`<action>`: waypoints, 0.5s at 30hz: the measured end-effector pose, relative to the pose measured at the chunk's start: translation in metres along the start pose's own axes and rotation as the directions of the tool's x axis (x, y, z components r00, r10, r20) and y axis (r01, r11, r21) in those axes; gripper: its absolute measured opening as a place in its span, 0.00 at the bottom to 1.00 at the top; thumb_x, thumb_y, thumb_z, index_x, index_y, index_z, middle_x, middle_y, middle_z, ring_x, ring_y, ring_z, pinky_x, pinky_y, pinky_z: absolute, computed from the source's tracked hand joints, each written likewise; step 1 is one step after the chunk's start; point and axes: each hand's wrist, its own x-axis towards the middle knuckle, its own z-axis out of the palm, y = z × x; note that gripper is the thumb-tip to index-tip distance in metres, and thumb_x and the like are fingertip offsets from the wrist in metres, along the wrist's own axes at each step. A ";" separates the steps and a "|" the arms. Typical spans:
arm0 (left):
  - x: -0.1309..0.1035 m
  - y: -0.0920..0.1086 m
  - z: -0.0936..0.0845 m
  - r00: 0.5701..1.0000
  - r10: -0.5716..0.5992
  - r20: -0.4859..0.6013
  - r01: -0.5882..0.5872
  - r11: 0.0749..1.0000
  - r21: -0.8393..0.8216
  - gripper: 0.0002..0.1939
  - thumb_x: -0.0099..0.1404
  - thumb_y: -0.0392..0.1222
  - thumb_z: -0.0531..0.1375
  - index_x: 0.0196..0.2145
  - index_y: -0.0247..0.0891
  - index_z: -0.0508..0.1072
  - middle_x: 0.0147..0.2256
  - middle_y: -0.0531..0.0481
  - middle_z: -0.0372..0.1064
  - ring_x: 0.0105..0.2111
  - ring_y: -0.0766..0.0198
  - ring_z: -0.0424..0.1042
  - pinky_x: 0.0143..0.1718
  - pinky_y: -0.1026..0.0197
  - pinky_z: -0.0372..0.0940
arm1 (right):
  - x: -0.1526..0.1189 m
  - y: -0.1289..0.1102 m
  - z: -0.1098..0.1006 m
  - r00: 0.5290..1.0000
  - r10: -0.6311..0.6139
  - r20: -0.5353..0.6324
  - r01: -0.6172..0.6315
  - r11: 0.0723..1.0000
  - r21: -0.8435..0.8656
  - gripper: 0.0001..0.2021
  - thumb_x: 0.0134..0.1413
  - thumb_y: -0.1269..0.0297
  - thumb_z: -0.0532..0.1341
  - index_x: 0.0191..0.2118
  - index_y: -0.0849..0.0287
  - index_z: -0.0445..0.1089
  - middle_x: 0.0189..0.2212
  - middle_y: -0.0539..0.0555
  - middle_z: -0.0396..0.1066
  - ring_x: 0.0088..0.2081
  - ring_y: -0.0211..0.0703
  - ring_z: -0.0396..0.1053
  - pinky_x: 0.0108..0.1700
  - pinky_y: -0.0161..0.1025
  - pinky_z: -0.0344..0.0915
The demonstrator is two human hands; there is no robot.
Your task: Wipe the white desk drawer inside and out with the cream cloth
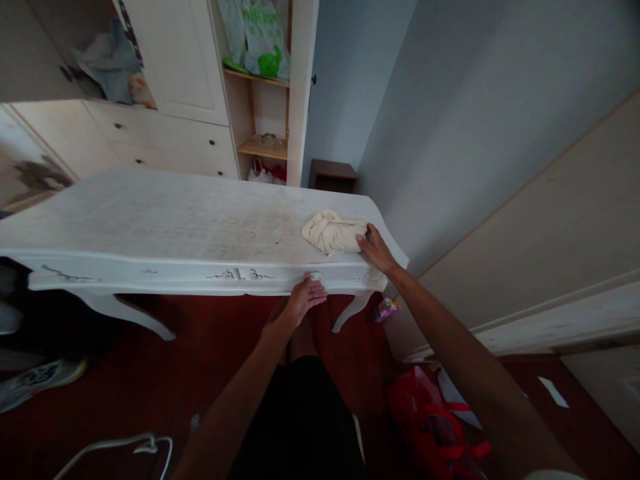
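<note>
The cloth (330, 233) seemed light, soft, best bunched mid-fold; my right hand (377, 252) touched it, left hand (304, 297) the knob (315, 275), grips unclear.

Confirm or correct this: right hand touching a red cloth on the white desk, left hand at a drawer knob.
The colour is wrong: the head view shows the cloth is cream, not red. The right hand does touch it on the white desk, and the left hand is at a drawer knob.
</note>
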 end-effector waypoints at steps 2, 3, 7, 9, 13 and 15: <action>-0.012 0.010 -0.007 0.999 -0.031 0.013 0.030 0.995 0.096 0.17 0.62 0.52 0.62 0.30 0.32 0.73 0.29 0.42 0.75 0.30 0.59 0.76 0.40 0.52 0.72 | 0.000 0.003 0.000 0.999 0.037 0.003 -0.037 0.999 0.009 0.46 0.52 0.31 0.51 0.66 0.62 0.48 0.64 0.67 0.53 0.65 0.57 0.51 0.66 0.56 0.49; -0.019 0.018 -0.010 0.999 -0.029 0.030 0.025 0.989 0.149 0.15 0.59 0.50 0.64 0.30 0.33 0.74 0.29 0.43 0.75 0.29 0.59 0.76 0.39 0.53 0.72 | 0.000 0.005 0.000 0.998 0.068 0.003 -0.068 0.998 0.013 0.49 0.50 0.30 0.51 0.68 0.61 0.44 0.67 0.67 0.47 0.67 0.58 0.47 0.67 0.57 0.46; -0.055 0.064 -0.025 0.982 0.083 0.170 -0.137 0.931 0.340 0.13 0.54 0.48 0.67 0.32 0.34 0.76 0.29 0.45 0.75 0.28 0.61 0.75 0.34 0.57 0.71 | 0.000 0.007 -0.003 0.995 0.101 0.009 -0.101 0.995 -0.010 0.56 0.45 0.28 0.55 0.70 0.58 0.34 0.70 0.66 0.32 0.70 0.58 0.34 0.68 0.60 0.40; -0.067 0.096 -0.032 0.958 0.210 0.195 -0.273 0.874 0.402 0.13 0.55 0.49 0.65 0.30 0.34 0.76 0.27 0.47 0.74 0.24 0.63 0.73 0.30 0.59 0.70 | 0.002 -0.001 -0.005 0.999 0.005 0.031 -0.002 0.995 -0.104 0.56 0.43 0.29 0.58 0.70 0.58 0.37 0.70 0.65 0.31 0.70 0.58 0.31 0.67 0.61 0.38; -0.059 0.161 -0.052 0.818 0.572 0.053 -0.526 0.708 0.471 0.11 0.57 0.47 0.60 0.30 0.35 0.73 0.26 0.51 0.72 0.23 0.67 0.70 0.30 0.61 0.68 | 0.014 -0.033 -0.009 0.957 -0.210 0.199 0.269 0.898 -0.348 0.43 0.42 0.34 0.64 0.61 0.54 0.61 0.70 0.61 0.39 0.70 0.62 0.33 0.66 0.66 0.31; -0.040 0.187 -0.067 0.752 0.660 -0.002 -0.536 0.613 0.581 0.09 0.57 0.45 0.59 0.30 0.36 0.73 0.26 0.51 0.71 0.24 0.67 0.69 0.31 0.62 0.67 | 0.024 -0.050 -0.006 0.929 -0.228 0.293 0.335 0.853 -0.399 0.39 0.38 0.37 0.68 0.54 0.54 0.68 0.68 0.62 0.45 0.69 0.65 0.38 0.65 0.68 0.31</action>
